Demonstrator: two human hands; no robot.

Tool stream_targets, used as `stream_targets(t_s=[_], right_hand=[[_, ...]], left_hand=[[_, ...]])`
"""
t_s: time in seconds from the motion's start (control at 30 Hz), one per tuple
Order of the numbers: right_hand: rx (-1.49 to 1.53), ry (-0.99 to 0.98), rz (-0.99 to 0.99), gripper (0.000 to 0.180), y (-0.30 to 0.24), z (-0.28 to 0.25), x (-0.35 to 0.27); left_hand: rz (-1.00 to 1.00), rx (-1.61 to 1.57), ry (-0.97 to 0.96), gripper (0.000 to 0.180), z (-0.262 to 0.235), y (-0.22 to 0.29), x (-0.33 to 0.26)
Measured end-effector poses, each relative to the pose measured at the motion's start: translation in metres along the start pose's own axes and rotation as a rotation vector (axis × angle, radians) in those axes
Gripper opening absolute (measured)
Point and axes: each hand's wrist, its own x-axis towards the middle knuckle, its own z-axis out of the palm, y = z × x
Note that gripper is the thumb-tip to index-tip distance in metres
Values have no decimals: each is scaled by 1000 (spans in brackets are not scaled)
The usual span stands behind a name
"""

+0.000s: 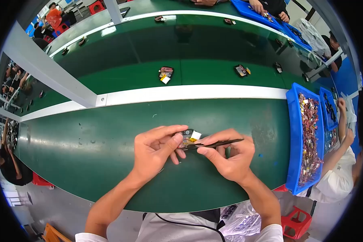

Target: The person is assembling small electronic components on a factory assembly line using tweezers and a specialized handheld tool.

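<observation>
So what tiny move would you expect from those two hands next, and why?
Probably a slight nudge of the tweezers' tip into the small part. The left hand pinches the part above the green belt, and the right hand holds the dark tweezers with their tip already at it.

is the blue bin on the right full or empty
Full: the blue bin is heaped with small parts nearly along its whole length.
</observation>
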Motion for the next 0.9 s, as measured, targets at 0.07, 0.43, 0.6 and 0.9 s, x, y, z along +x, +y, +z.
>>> stream_targets(t_s=[0.07, 0.43, 0.6, 0.9], right_hand=[[-41, -18, -8, 13, -2, 1, 1], [-53, -50, -96, 13, 3, -2, 1], [-62, -88, -107, 13, 1, -4, 2], [-161, -104, -213, 13, -5, -5, 2]], left_hand=[[0, -4, 4, 22, 1, 1, 0], [-2, 11, -15, 23, 3, 2, 0], [-31, -4, -15, 23, 2, 1, 0], [-105, -63, -14, 24, 5, 2, 2]])
